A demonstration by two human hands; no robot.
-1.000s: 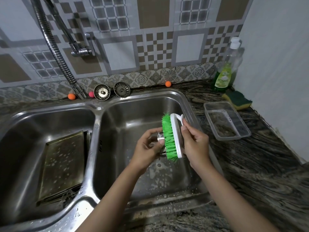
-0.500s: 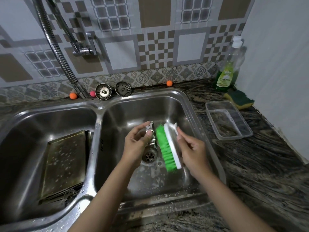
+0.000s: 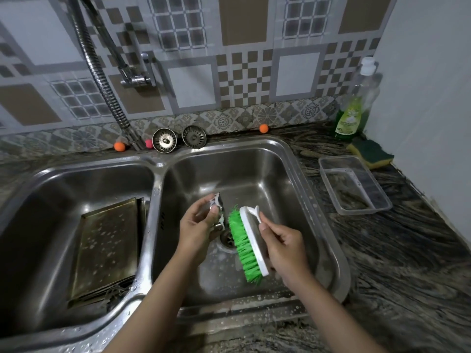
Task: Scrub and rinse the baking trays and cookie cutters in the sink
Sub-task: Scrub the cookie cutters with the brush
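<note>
Cutter [image 3: 217, 208]: small, shiny metal, soap-flecked, pinched in left hand [image 3: 197, 226] over right basin [image 3: 257, 174]. Right hand [image 3: 284, 247] grips green-bristled brush [image 3: 246, 244], bristles just beside cutter. Tray [image 3: 107, 247], wet and sudsy, leans in left basin.

Dim, soft overhead light; wide-angle bowing at edges.

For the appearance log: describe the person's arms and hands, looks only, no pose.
Both forearms are bare up to the frame's lower edge, with no sleeves in view. The left hand and right hand wear no gloves. No rings, watch or bracelets show on the visible sides. The nails look short and unpainted.
</note>
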